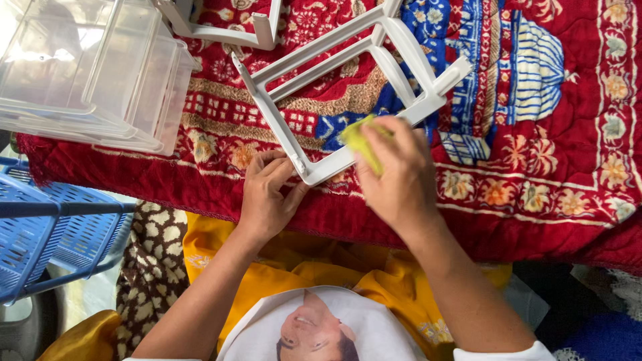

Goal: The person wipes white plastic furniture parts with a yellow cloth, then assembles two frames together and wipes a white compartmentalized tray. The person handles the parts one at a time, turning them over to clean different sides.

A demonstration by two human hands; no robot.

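While the white plastic frame (348, 87) lies flat on the red patterned quilt (555, 134), I see its near corner pinned under my left hand (266, 197), fingers curled on the edge. My right hand (394, 170) is closed around a yellow-green cloth (361, 139), pressed on the frame's near bar. Clear plastic drawers (87, 67) sit far left on the quilt. Blue basket (40, 227) lower left, off the quilt. Second white frame piece (221, 27) near top edge.

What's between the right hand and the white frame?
In the head view, a yellow-green cloth lies pressed between the right hand and the white plastic frame.
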